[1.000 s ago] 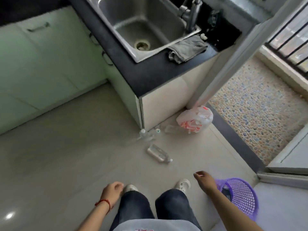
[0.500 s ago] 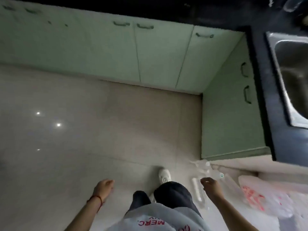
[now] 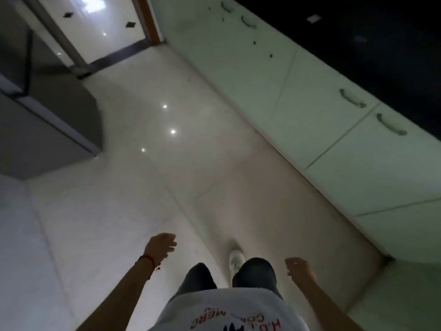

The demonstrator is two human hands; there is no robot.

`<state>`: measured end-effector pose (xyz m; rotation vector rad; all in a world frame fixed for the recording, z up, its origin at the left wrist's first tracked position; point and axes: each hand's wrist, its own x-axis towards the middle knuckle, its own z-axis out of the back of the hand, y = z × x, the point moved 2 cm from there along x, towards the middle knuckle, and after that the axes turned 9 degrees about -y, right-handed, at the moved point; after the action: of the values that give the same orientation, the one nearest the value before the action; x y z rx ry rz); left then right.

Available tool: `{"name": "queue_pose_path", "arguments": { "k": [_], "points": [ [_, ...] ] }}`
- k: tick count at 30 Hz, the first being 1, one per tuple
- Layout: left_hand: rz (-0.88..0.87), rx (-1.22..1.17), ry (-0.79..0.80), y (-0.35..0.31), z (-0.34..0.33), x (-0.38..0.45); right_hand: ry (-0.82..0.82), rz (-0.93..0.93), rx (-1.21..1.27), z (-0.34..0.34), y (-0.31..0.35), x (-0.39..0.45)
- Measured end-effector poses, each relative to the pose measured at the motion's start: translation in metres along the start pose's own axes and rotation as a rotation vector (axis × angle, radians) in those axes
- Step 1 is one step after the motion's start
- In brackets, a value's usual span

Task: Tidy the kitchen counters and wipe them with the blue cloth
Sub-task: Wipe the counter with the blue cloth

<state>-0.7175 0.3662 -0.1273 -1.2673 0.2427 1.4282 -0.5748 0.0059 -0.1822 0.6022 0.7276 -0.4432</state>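
My left hand point(image 3: 160, 244) hangs over the pale floor tiles with loosely curled fingers and holds nothing; a red string is tied round its wrist. My right hand point(image 3: 299, 267) hangs beside my right leg, fingers also loosely curled and empty. The dark counter top point(image 3: 381, 44) runs along the upper right above pale green cabinet doors point(image 3: 298, 103). No blue cloth is in view.
A grey appliance or cabinet point(image 3: 47, 120) stands at the left. A doorway with a dark threshold point(image 3: 114, 56) opens at the top left onto a bright floor. Glossy floor tiles point(image 3: 167, 175) stretch between the grey unit and the cabinets. One white shoe point(image 3: 236, 258) shows below.
The view has swung left, away from the sink, bottles and plastic bag, toward the long cabinet run and the doorway. Both hands stay empty at my sides.
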Motion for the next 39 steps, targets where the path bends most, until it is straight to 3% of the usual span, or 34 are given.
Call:
{"name": "queue_pose_path", "arguments": {
  "k": [3, 10, 14, 17, 28, 39],
  "points": [
    [0.020, -0.050, -0.083, -0.013, 0.015, 0.020, 0.049, 0.106, -0.102, -0.007, 0.086, 0.030],
    [0.267, -0.222, -0.189, -0.015, 0.051, 0.077, 0.146, 0.282, -0.256, -0.064, 0.283, 0.074],
    [0.331, -0.268, -0.205, -0.055, 0.076, 0.138, 0.150, 0.378, -0.302, -0.105, 0.378, 0.104],
    [0.331, -0.243, -0.210, -0.111, 0.103, 0.186, 0.140, 0.365, -0.337, -0.123, 0.438, 0.113],
    [0.061, -0.197, -0.156, -0.379, 0.162, 0.360, 0.140, 0.402, -0.398, -0.164, 0.641, 0.191],
    [0.175, -0.185, -0.235, -0.527, 0.192, 0.467, 0.179, 0.427, -0.353, -0.203, 0.912, 0.274]
  ]
}}
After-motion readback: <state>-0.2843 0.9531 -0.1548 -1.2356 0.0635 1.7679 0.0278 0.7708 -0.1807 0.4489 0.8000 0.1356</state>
